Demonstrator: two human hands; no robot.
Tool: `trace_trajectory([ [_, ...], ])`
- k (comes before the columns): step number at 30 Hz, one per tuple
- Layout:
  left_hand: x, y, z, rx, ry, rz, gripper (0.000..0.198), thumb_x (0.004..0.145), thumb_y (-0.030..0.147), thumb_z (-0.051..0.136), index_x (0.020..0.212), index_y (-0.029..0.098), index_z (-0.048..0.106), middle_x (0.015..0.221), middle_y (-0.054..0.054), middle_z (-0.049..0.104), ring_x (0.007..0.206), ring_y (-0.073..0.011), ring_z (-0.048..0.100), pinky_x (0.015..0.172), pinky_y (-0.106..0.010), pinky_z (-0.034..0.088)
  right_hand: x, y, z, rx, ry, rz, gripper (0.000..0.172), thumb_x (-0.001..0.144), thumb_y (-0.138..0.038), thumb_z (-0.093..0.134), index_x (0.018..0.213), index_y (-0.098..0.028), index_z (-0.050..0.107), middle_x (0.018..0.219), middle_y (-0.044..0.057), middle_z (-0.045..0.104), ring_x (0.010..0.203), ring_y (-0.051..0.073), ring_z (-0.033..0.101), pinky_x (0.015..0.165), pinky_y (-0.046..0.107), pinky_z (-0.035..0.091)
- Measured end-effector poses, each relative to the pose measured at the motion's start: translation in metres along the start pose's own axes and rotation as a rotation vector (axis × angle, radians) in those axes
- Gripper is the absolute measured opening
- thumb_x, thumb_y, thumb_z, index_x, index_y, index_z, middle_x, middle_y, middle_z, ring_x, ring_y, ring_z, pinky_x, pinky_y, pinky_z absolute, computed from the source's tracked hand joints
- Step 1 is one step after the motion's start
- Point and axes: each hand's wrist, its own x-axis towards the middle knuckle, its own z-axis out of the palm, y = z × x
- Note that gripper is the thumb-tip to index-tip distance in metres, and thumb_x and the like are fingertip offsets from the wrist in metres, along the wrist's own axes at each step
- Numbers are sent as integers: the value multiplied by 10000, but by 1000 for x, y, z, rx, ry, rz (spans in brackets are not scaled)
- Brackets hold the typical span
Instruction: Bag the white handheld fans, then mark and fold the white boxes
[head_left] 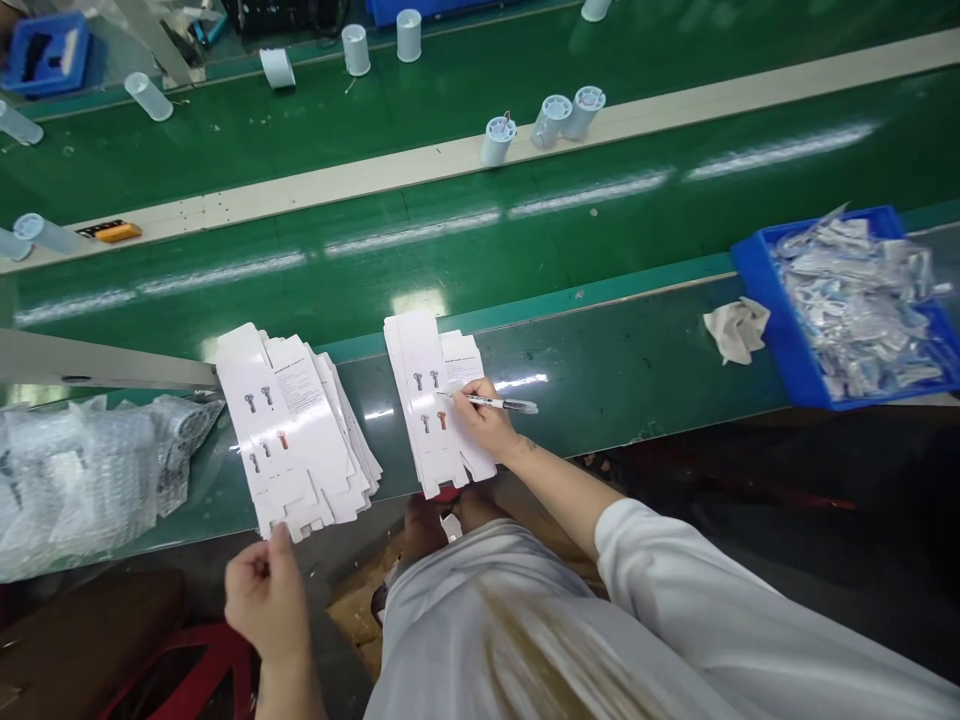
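My right hand (487, 422) is closed round a white pen (504, 403), its tip over the printed face of a small stack of flat white cardboard box blanks (424, 350). Small printed pictures of tools or fittings show on the top sheet, and the hand covers part of the stack. A larger, fanned-out stack of similar box blanks (300, 430) lies to the left, with pictures and fine text on it. Just below its lower edge is my left hand (268, 598), fingers curled in and thumb pointing up near the card edge. I see nothing in that hand.
Bubble wrap (97, 480) lies at the left by a pale post (105, 372). A blue bin (780, 310) of small bagged parts stands at right, beside a crumpled tissue (737, 330). White cylinders (498, 142) and an orange cutter (118, 232) sit along the pale divider (360, 178).
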Motion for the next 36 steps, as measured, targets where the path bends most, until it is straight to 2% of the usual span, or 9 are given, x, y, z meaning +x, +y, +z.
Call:
trace_trajectory([
  [2, -23, 7, 12, 19, -134, 195, 392, 765, 577, 615, 727, 187, 619, 607, -11, 625, 546, -150, 572, 535, -256, 447, -1, 1, 1, -1, 31, 5, 181, 877, -378, 537, 810, -232, 454, 719, -7, 532, 665, 159, 533, 657, 316, 460],
  [4, -44, 17, 33, -35, -434, 352, 378, 790, 573, 595, 792, 198, 645, 657, -19, 657, 560, -148, 592, 563, -254, 462, -1, 2, 1, -8, 31, 1, 176, 878, -373, 539, 815, -232, 453, 722, -7, 534, 666, 156, 538, 657, 312, 464],
  [6, -58, 28, 61, -68, -638, 439, 376, 798, 548, 603, 915, 193, 649, 735, -38, 678, 590, -155, 611, 575, -260, 469, 0, 3, 2, -24, 12, -8, 174, 877, -368, 542, 815, -232, 452, 715, -11, 531, 654, 152, 535, 643, 304, 463],
  [11, -68, 46, 114, -86, -832, 296, 313, 806, 412, 615, 1010, 176, 591, 656, -3, 639, 620, -175, 623, 620, -278, 458, 3, 2, 1, -49, 34, -50, 171, 880, -363, 548, 815, -229, 463, 698, -16, 534, 631, 144, 528, 627, 294, 462],
  [15, -69, 46, 124, -195, -844, 74, 263, 783, 377, 626, 954, 182, 582, 619, 19, 619, 594, -162, 606, 641, -277, 454, -9, -8, -13, -10, 133, -106, 150, 892, -332, 552, 818, -229, 471, 652, -31, 516, 578, 133, 513, 588, 282, 456],
  [19, -72, 43, 124, -351, -858, -86, 297, 752, 404, 656, 929, 172, 604, 606, 32, 592, 550, -131, 569, 592, -245, 441, -33, -17, -26, -18, -82, -144, 124, 886, -300, 559, 810, -225, 496, 634, -26, 544, 538, 126, 516, 536, 269, 444],
  [22, -73, 42, 126, -381, -874, -97, 304, 743, 393, 673, 931, 158, 633, 613, 17, 605, 561, -127, 567, 588, -236, 440, -46, -16, -24, -17, -239, -90, 135, 881, -312, 558, 796, -224, 501, 625, -23, 554, 531, 127, 527, 526, 266, 448],
  [27, -73, 45, 126, -368, -893, -108, 255, 764, 379, 644, 889, 157, 640, 613, 16, 598, 540, -111, 534, 569, -226, 426, -49, -6, -13, -14, -210, -36, 159, 873, -353, 567, 797, -226, 509, 689, 0, 589, 599, 145, 569, 571, 278, 480],
  [36, -70, 50, 124, -365, -903, -136, 228, 746, 363, 659, 856, 166, 628, 602, 25, 588, 504, -101, 509, 542, -222, 413, -51, -5, -16, -25, -354, -18, 199, 875, -392, 548, 778, -223, 512, 666, -1, 589, 576, 138, 539, 543, 269, 461],
])
